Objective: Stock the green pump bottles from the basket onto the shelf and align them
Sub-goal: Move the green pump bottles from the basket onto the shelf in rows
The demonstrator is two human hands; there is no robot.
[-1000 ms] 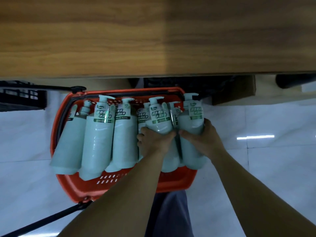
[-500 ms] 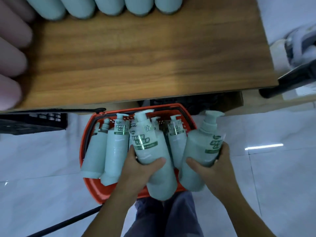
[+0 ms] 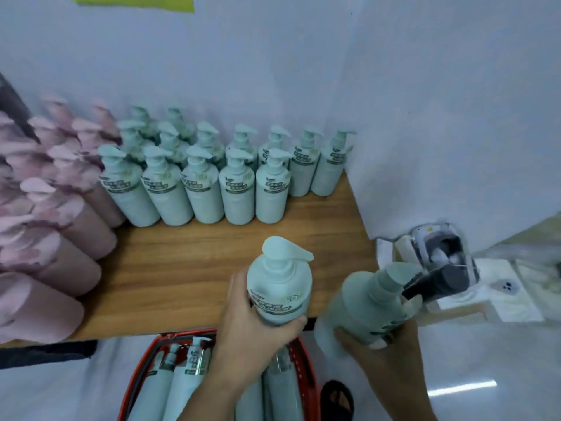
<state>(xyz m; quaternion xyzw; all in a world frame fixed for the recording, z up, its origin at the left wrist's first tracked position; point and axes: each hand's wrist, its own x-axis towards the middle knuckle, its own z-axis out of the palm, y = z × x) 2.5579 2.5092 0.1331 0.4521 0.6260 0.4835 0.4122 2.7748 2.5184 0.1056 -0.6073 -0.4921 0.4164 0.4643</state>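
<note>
The left hand [image 3: 252, 332] grips an upright green pump bottle [image 3: 279, 287] over the near edge of the wooden shelf [image 3: 188, 265]. The right hand [image 3: 385, 357] holds a second, blurred bottle [image 3: 367, 305], tilted right, off the shelf's right end. Green bottles stand in rows [image 3: 212, 177] far back, pink bottles [image 3: 51, 208] to their left. The red basket [image 3: 306, 369] below holds more.

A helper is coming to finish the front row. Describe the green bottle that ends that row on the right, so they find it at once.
Start at the wooden shelf against the pale wall. Green pump bottles stand beside the pink bottles, with a front row of five nearest the shelf edge. The end bottle is the rightmost of those five: bare wood lies to its right, and two back-row bottles stand behind it to the right.
</note>
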